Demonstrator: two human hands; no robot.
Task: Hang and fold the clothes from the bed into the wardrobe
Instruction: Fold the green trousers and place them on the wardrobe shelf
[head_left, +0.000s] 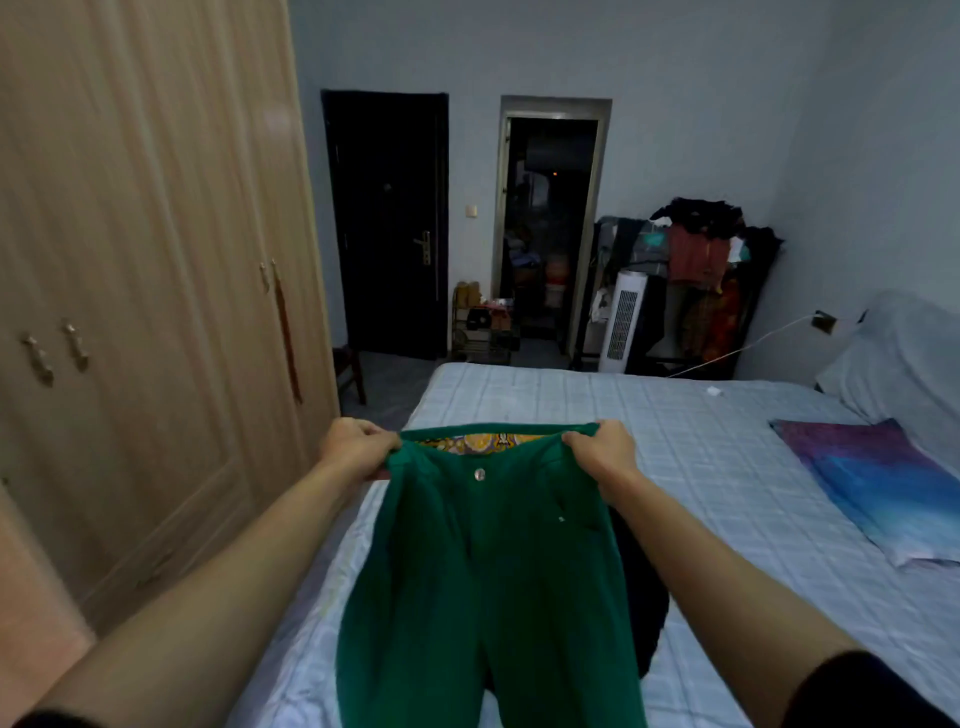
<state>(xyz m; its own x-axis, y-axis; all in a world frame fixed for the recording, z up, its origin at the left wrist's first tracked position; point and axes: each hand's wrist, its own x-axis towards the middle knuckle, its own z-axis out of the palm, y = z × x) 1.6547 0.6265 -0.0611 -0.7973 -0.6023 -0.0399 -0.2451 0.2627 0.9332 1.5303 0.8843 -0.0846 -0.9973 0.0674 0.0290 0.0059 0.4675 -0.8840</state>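
Our left hand (358, 447) and right hand (597, 449) each pinch the waistband | green trousers (483, 582) hang spread above the bed (675, 467) | step: folding, we judge | next: halve leg over leg, wardrobe (145, 312) doors shut

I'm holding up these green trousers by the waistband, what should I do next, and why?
Probably bring your left hand and right hand together, folding the green trousers leg onto leg. Each hand grips one waistband end, and the wardrobe doors are shut.
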